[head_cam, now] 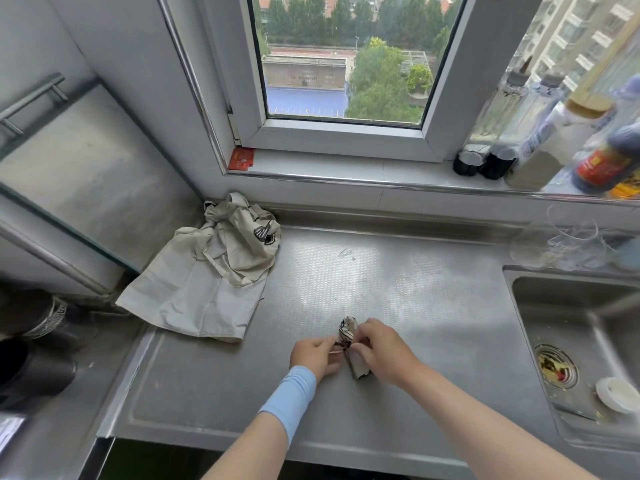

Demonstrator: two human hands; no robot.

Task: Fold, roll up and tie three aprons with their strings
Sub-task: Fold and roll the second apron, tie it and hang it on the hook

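Note:
A small rolled-up beige apron (349, 332) lies on the steel counter (398, 282) near its front middle. Dark strings cross its middle. My left hand (313, 355), with a light blue band on the wrist, pinches a string end at the roll's left side. Over the roll's right side, my right hand (381, 348) pinches the string too and hides part of the roll. A loose heap of beige aprons (211, 275) with a dark print lies crumpled at the counter's back left; how many are in it cannot be told.
A sink (575, 344) with a drain and a white lid (618, 394) is at the right. Bottles (540, 133) stand on the window sill at the back right. Clear glassware (568, 237) sits behind the sink. A dark pot (27, 362) is at the left.

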